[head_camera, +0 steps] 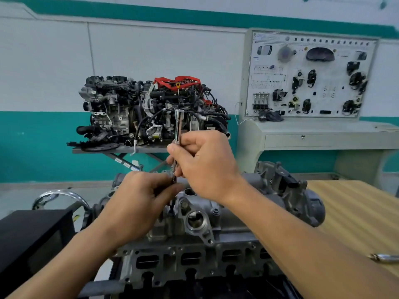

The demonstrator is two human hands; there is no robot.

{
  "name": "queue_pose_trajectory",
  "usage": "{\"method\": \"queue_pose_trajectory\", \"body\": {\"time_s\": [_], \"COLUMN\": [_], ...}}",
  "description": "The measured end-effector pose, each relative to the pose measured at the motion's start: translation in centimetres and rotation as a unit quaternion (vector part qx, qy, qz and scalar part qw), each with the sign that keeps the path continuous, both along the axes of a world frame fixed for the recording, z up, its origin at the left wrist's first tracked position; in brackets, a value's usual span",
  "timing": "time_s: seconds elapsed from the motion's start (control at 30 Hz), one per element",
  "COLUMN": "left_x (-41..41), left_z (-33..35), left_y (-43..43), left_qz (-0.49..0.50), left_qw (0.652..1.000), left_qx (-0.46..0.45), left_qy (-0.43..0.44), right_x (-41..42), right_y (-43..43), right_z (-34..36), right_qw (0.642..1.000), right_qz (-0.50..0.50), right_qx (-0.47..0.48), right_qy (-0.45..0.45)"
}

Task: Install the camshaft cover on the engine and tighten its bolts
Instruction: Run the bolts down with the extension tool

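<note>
Now we hold a chrome bar (178,126) nearly upright over the engine (194,264) in front of us. Our right hand (205,167) is wrapped around the middle of the bar, fingers curled round it, with the square top end standing clear above the fist. Our left hand (138,201) pinches the bar lower down between thumb and fingertips, just above the grey metal cover (197,222). The cover sits on top of the engine, flat along its upper face, and the bar's dark lower tip comes down onto the cover's left part; whether a bolt is under the tip we cannot tell. To the right lies a wooden table (356,212) with a small metal tool (386,258) on it, well apart from our hands. A black box (32,238) stands at the left. Behind, two other engines (151,108) rest on a grey stand, and a display board (311,74) of car parts stands by the wall.
</note>
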State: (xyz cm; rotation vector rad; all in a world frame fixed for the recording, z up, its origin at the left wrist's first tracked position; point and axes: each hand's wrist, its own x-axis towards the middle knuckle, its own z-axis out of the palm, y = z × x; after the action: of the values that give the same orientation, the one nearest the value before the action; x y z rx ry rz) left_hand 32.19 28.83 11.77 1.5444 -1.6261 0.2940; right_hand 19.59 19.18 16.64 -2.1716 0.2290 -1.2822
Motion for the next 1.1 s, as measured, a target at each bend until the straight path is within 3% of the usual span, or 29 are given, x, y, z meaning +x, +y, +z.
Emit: {"method": "queue_pose_trajectory", "body": {"time_s": [0.17, 0.23, 0.37, 0.63, 1.1], "left_x": [0.6, 0.1, -0.2, 3.3, 4.7], "left_z": [0.8, 0.9, 2.8, 2.3, 0.5], "left_y": [0.4, 0.6, 1.3, 4.3, 4.9], "left_qz": [-0.03, -0.01, 0.001, 0.035, 0.07], "left_qw": [0.999, 1.0, 0.995, 0.993, 0.984], "left_qx": [0.027, 0.001, -0.081, -0.019, -0.05], "left_qy": [0.02, 0.026, 0.058, 0.107, 0.154], "right_x": [0.7, 0.4, 0.7, 4.3, 6.6], "right_y": [-0.1, 0.1, 1.0, 2.7, 3.1], "right_z": [0.3, 1.2, 4.0, 2.8, 2.0], "right_qw": [1.0, 0.999, 0.998, 0.993, 0.99], "right_qz": [-0.013, 0.012, 0.059, 0.115, 0.13], "right_qx": [-0.016, -0.02, -0.025, -0.005, -0.013], "right_qy": [0.011, 0.03, -0.025, 0.035, 0.05]}}
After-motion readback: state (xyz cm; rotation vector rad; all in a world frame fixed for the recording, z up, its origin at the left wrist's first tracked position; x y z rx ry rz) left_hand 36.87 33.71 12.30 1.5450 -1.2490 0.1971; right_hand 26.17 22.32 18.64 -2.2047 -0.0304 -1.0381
